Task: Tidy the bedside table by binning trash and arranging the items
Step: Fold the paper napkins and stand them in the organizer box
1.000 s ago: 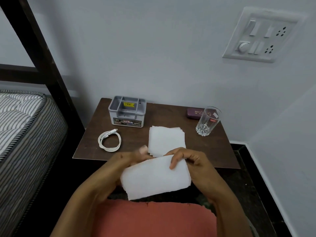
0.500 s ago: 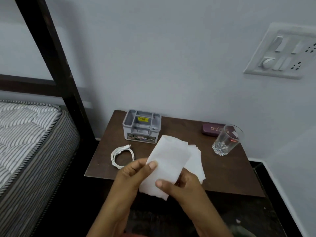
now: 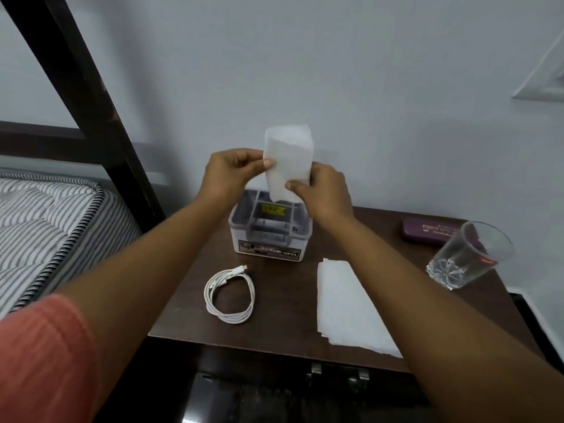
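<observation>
A folded white tissue (image 3: 290, 160) stands upright over the grey organiser box (image 3: 268, 239) at the back of the brown bedside table (image 3: 290, 334). My left hand (image 3: 235, 169) pinches its left edge and my right hand (image 3: 323, 187) grips its lower right corner. The tissue's bottom end reaches a rear compartment of the box. A stack of white tissues (image 3: 341, 303) lies flat on the table, partly under my right forearm.
A coiled white cable (image 3: 230, 296) lies left of the stack. A clear glass (image 3: 470, 254) and a maroon case (image 3: 433, 232) sit at the right. A striped mattress (image 3: 45, 227) and dark bed frame (image 3: 85, 96) stand to the left. The wall is close behind.
Both hands have lifted the tissue from near my lap, folded it narrower, and carried it forward over the organiser box. The view has moved closer to the table.
</observation>
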{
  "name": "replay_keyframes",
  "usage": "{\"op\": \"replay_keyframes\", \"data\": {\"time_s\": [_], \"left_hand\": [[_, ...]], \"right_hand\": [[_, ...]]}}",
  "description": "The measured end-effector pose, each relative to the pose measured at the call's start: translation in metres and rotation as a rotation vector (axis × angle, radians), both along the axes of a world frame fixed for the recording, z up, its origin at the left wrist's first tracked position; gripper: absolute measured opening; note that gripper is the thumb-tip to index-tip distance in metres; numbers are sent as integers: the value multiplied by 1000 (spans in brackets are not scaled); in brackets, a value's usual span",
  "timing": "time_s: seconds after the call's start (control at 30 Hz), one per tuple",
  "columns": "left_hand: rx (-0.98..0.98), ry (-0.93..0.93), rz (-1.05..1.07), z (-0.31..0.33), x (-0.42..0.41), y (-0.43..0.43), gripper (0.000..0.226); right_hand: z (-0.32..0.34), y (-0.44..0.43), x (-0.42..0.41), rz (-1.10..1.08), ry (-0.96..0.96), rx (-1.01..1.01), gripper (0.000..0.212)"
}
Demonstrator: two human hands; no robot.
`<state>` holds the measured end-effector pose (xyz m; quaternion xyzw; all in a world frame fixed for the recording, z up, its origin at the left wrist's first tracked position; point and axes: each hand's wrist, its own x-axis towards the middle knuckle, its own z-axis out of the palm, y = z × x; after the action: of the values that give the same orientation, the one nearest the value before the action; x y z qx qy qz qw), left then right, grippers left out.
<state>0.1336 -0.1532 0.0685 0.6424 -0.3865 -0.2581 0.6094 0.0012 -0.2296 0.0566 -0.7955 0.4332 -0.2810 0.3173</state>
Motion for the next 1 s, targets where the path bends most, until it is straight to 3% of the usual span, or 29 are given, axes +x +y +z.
{"op": "replay_keyframes", "data": {"time_s": [0.17,0.33,0.6,0.9,1.0], "left_hand": [[-40,-23,62,-32,21,-21,2],[-106,-67,67,-33,19,-34,15],[-87,-61,48,-36,19,-36,17],[-9,-17,80,-61,20,-29,6],[39,-20,69,-68,26,-29,7]], "right_hand": [[-28,-16,19,9,78,-120,25],[-36,-19,28,-35,11,-153,27],[-45,-18,22,-31,11,-156,28],[-48,-22,21,10,31,87,38],[-47,-20,20,44,-36,185,54]]}}
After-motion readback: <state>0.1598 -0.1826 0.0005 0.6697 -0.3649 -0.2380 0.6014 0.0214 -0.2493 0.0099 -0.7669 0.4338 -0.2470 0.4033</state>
